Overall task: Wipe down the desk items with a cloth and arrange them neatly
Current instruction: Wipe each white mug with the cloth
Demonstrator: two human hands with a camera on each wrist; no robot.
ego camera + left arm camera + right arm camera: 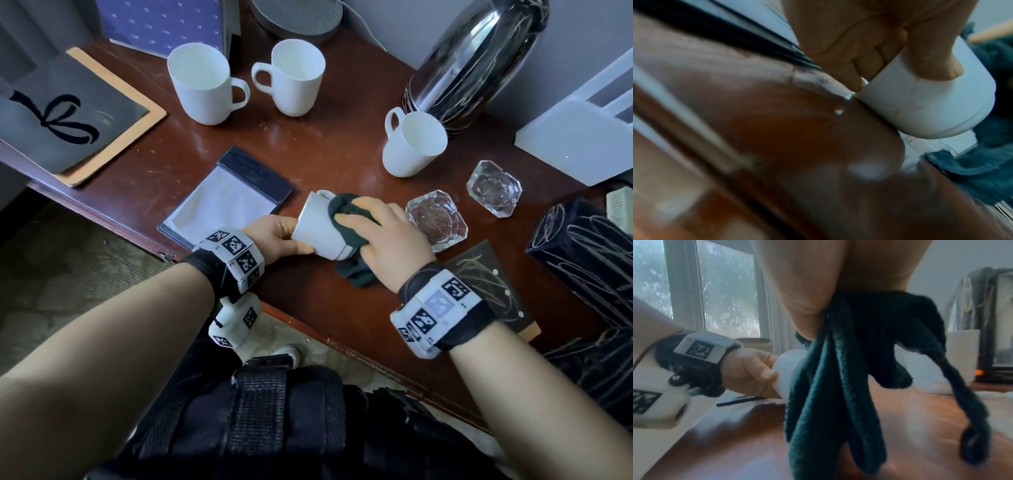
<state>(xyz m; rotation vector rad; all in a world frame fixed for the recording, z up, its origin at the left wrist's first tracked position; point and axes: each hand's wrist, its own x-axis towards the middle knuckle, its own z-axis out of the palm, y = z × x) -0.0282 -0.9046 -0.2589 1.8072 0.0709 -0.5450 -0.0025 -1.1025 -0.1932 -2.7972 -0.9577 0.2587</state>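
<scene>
My left hand (274, 236) grips the smooth, breakable mug (318, 229) by its rim, while my right hand (383, 236), at 3 o'clock, presses the soft cloth (346, 212) on it.

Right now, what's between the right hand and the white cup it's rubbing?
The dark cloth: the head view shows the right hand pressing it onto the white cup.

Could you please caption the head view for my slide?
Left hand holds a white mug while right hand wipes it with dark cloth.

Both forearms reach forward over the desk edge, left hand (274, 236) curled in a grip, right hand (383, 236) pressing palm-down beside it.
</scene>
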